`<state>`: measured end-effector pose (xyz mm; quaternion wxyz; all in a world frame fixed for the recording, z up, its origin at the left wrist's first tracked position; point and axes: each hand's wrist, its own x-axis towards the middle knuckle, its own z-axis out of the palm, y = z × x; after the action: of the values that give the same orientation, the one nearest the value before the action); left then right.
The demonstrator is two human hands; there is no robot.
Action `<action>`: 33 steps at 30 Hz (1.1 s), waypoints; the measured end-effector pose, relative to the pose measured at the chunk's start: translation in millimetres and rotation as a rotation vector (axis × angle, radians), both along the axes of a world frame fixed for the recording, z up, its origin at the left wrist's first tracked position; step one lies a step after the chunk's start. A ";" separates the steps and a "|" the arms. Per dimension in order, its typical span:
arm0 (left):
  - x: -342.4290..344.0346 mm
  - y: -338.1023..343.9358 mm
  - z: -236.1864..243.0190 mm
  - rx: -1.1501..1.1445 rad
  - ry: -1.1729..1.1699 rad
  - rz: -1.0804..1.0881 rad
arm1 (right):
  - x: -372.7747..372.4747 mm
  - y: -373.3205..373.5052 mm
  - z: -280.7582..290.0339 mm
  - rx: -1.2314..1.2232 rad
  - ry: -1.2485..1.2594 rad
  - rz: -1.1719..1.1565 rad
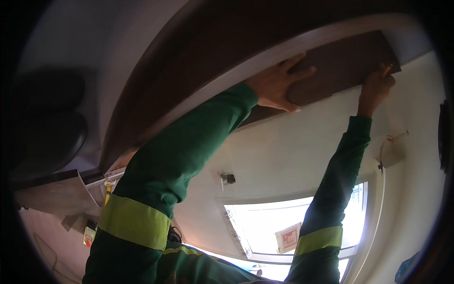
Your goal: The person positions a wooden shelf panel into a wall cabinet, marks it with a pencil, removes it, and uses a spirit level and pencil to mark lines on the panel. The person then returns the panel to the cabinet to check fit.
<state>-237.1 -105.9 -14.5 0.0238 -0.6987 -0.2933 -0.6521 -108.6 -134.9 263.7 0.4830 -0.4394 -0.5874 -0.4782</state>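
Observation:
A dark brown flat board (340, 61) lies against the pale wall near the top of the view. My left hand (276, 87) is spread on it, fingers apart, with the thumb near the board's lower edge. Close to the board's right end, my right hand (375, 92) is closed around a thin orange pencil (388, 70). The pencil's tip is hidden, so I cannot tell whether it touches the board. Both arms reach upward in green sleeves with yellow-green bands.
A long brown wooden panel (189, 54) with a paler edge curves across, beside my left arm. Below is a bright window (265, 227). Loose wires (390, 138) and a white cable (378, 213) hang at right; a small wall box (228, 179) sits mid-wall. Dark rounded shapes (52, 137) are at left.

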 end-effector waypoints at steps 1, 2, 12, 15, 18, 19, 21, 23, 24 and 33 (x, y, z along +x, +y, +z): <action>1.3 -0.9 0.2 0.018 0.004 0.028 | 2.8 -4.3 2.7 -0.002 -0.026 0.027; 2.0 -2.4 1.1 -0.013 0.019 0.033 | 8.8 -0.2 0.7 0.002 -0.047 0.059; 8.5 -16.7 7.0 -0.083 0.120 0.202 | -8.2 -0.7 -13.4 0.090 0.024 0.203; 6.7 -17.6 9.0 -0.081 0.141 0.192 | -11.6 -3.6 -16.1 0.073 0.071 0.210; 5.7 -19.2 17.7 -0.100 0.173 0.147 | -8.9 -6.8 -14.3 0.052 0.083 0.184; 3.0 -18.9 17.5 -0.102 0.178 0.155 | -9.5 -9.5 -13.5 0.031 0.066 0.169; 2.2 -20.2 17.1 -0.112 0.180 0.147 | -7.6 -19.0 -11.8 -0.056 0.067 0.161; -5.1 -20.0 16.1 -0.126 0.183 0.133 | -8.4 -31.4 -16.3 -0.184 0.114 0.194; -7.5 -20.3 16.4 -0.121 0.176 0.132 | -6.5 -32.9 -23.6 -0.196 0.117 0.212; -2.9 -22.9 19.6 -0.096 0.158 0.150 | -3.0 -36.0 -47.2 -0.246 0.188 0.291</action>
<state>-240.0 -128.9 5.1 0.0621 -0.7245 -0.3727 -0.5765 -111.5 -170.9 216.5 0.5424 -0.4481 -0.6510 -0.2851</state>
